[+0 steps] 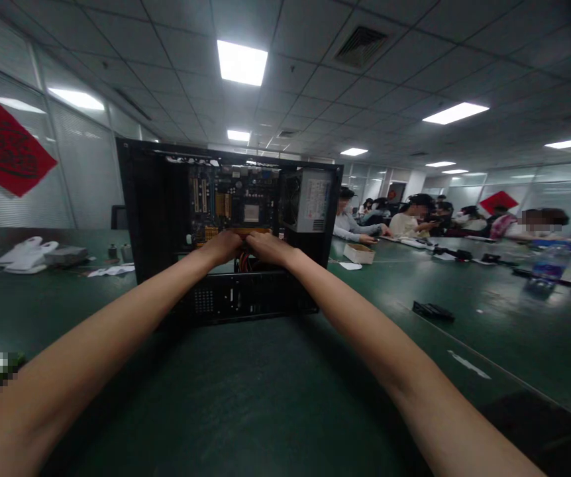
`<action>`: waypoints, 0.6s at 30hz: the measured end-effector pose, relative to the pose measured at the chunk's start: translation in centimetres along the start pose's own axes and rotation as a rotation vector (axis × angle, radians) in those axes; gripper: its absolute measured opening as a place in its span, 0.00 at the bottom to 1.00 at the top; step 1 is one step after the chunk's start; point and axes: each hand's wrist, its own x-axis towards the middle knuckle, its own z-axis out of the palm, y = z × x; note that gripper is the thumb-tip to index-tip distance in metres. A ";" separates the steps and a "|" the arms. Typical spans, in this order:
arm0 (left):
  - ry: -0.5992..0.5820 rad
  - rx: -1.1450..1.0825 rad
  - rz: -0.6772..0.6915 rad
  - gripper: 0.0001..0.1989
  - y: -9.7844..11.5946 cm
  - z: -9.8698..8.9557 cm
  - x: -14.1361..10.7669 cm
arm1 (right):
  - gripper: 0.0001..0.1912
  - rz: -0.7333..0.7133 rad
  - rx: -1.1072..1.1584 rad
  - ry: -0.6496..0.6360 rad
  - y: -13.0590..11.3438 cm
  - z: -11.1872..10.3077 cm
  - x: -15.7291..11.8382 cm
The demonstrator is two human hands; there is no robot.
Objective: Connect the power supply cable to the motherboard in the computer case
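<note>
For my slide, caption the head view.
Two hands work inside an open computer case on a green table.

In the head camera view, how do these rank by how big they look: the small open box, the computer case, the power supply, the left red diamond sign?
Largest to smallest:
1. Computer case
2. Left red diamond sign, though the picture edge cuts it
3. Power supply
4. Small open box

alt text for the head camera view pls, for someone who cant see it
Two bare hands, left and right, reach into an open black computer case standing on a green table, by the circuit board's lower edge. Other people sit around the table beyond, at right.
</note>
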 end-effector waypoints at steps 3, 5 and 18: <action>-0.025 0.083 -0.070 0.12 0.4 -0.1 -0.1 | 0.14 0.025 0.013 -0.007 -0.1 0.2 0.0; -0.029 0.093 -0.099 0.12 0.7 -0.1 -0.2 | 0.14 0.022 0.032 -0.010 -0.1 0.3 0.1; -0.099 0.172 -0.193 0.17 2.4 -0.4 -0.9 | 0.16 0.033 0.069 0.002 -0.3 0.7 0.4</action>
